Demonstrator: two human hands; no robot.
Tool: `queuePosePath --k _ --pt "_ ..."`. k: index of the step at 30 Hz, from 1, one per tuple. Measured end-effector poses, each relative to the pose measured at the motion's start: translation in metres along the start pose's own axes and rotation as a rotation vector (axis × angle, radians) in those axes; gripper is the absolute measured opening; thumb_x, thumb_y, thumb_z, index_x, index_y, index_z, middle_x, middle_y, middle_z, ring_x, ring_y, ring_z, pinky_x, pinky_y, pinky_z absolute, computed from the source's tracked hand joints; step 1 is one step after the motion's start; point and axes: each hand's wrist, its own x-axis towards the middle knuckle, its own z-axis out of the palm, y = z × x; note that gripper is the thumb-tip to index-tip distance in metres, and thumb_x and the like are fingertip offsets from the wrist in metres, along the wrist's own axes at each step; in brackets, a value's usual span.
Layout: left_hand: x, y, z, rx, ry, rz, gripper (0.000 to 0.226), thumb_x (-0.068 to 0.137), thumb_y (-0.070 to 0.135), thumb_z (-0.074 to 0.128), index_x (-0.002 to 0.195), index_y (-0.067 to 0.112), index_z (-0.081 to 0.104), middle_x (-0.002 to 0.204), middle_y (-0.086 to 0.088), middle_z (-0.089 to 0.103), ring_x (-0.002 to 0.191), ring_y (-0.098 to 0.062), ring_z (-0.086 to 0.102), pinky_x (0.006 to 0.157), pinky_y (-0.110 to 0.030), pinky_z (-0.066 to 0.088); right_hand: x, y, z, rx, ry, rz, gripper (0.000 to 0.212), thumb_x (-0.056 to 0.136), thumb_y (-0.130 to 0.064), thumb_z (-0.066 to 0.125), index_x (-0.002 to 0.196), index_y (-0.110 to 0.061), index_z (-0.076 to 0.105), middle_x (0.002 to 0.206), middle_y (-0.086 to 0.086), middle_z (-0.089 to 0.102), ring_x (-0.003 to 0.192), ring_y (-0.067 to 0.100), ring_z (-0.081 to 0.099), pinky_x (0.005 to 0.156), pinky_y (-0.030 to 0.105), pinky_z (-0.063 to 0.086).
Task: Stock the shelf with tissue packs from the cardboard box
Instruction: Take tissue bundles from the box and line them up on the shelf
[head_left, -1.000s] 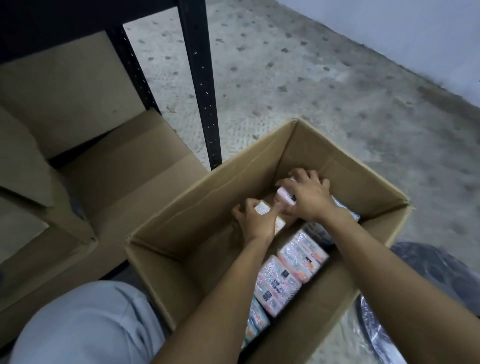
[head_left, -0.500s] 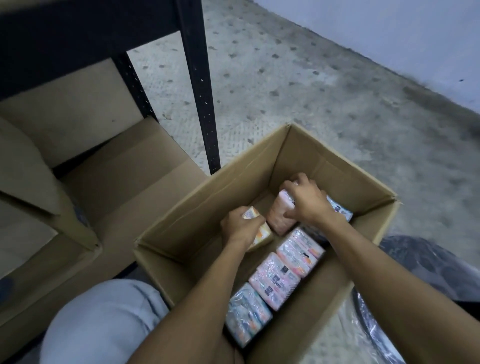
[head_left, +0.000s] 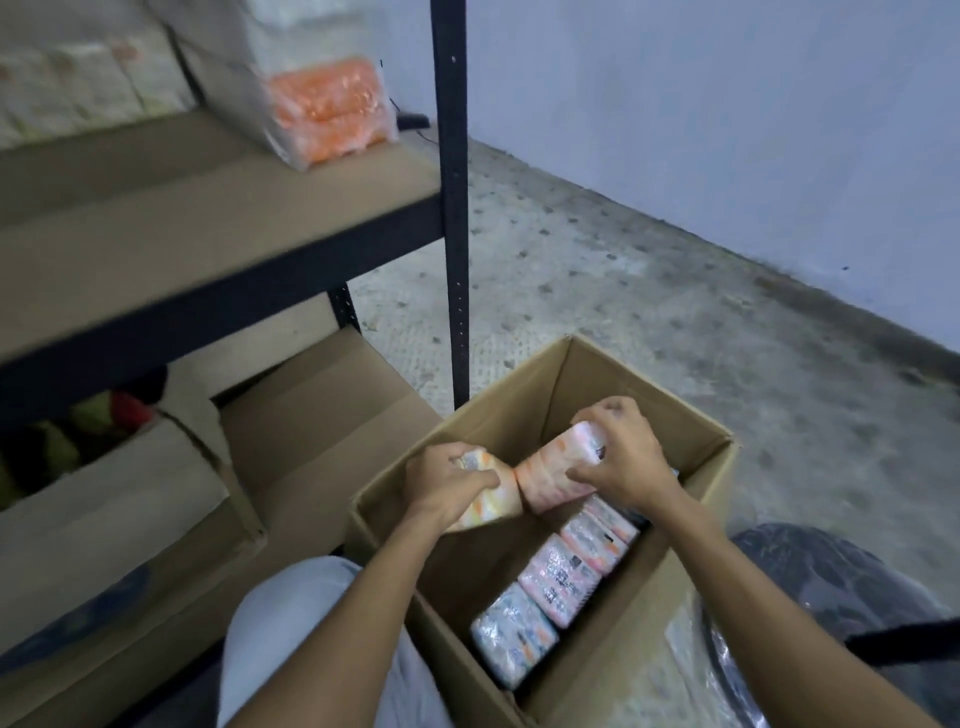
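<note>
Head view: left grip (head_left: 441, 486) and right grip (head_left: 621, 460) each clutch one tissue pack (head_left: 558, 470); three packs (head_left: 558, 577) lie boxed.

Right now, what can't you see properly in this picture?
Head view:
Writing on the tissue packs in the cardboard box: too small, blurred.
Box floor under the left hand and right hand: hidden by them.
Pale packs on the shelf: blurred, cut off by the top edge.

Dim, bluish cast, motion blur, wide-angle distortion
</note>
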Motion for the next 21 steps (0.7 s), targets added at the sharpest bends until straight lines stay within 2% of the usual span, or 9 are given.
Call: queuePosePath --k 4,7,10,13,16,19,21 --pt "-0.030 0.011 -0.040 -0.007 -0.014 0.081 0.042 0.064 0.027 0.082 0.105 0.026 0.073 0.100 0.005 0.069 0.089 -0.014 0.064 0.069 -0.020 0.044 -0.024 -0.029 -0.024 0.018 0.086 -0.046 0.059 0.053 -0.039 0.077 0.106 -0.041 0.053 0.122 -0.008 0.035 0.110 0.018 0.044 0.085 0.048 0.049" --pt "-0.052 0.024 -0.066 0.005 -0.023 0.135 0.034 0.065 0.027 0.081 0.098 0.025 0.073 0.092 0.007 0.069 0.083 -0.010 0.063 0.065 -0.021 0.046 -0.040 -0.055 -0.042 0.012 0.164 -0.095 0.058 0.053 -0.040 0.074 0.107 -0.041 0.053 0.123 -0.005 0.039 0.111 0.020 0.044 0.084 0.048 0.049" --pt "-0.079 0.043 -0.093 0.010 -0.024 0.211 0.030 0.064 0.025 0.082 0.092 0.026 0.072 0.088 0.009 0.069 0.082 -0.008 0.064 0.071 -0.024 0.051 -0.059 -0.087 -0.065 -0.012 0.232 -0.143 0.057 0.057 -0.037 0.077 0.109 -0.036 0.054 0.127 -0.001 0.040 0.117 0.023 0.042 0.087 0.049 0.047" --pt "-0.104 0.064 -0.122 0.026 0.008 0.285 0.037 0.062 0.027 0.083 0.097 0.024 0.071 0.094 0.015 0.068 0.087 -0.005 0.062 0.069 -0.020 0.047 -0.075 -0.118 -0.089 -0.023 0.312 -0.192 0.056 0.061 -0.030 0.079 0.111 -0.033 0.055 0.129 0.001 0.040 0.115 0.023 0.043 0.091 0.046 0.045" --pt "-0.131 0.085 -0.157 0.047 0.026 0.360 0.051 0.062 0.030 0.082 0.112 0.020 0.070 0.113 0.010 0.066 0.102 -0.009 0.060 0.079 -0.024 0.045 -0.091 -0.147 -0.116 -0.022 0.405 -0.233 0.055 0.059 -0.030 0.080 0.107 -0.037 0.055 0.128 -0.002 0.039 0.113 0.020 0.045 0.085 0.037 0.047" --pt "-0.161 0.101 -0.198 0.030 0.051 0.412 0.046 0.064 0.030 0.081 0.109 0.025 0.071 0.110 0.012 0.061 0.102 -0.008 0.056 0.082 -0.026 0.043 -0.100 -0.173 -0.147 -0.011 0.452 -0.295 0.056 0.056 -0.030 0.078 0.108 -0.034 0.058 0.126 0.000 0.043 0.114 0.015 0.041 0.081 0.032 0.044" --pt "-0.179 0.109 -0.225 -0.008 0.059 0.452 0.038 0.062 0.031 0.080 0.099 0.030 0.073 0.107 0.013 0.066 0.101 -0.009 0.060 0.082 -0.028 0.048 -0.106 -0.192 -0.167 0.009 0.496 -0.329 0.057 0.055 -0.029 0.079 0.108 -0.032 0.059 0.125 0.001 0.045 0.106 0.009 0.041 0.077 0.030 0.045"
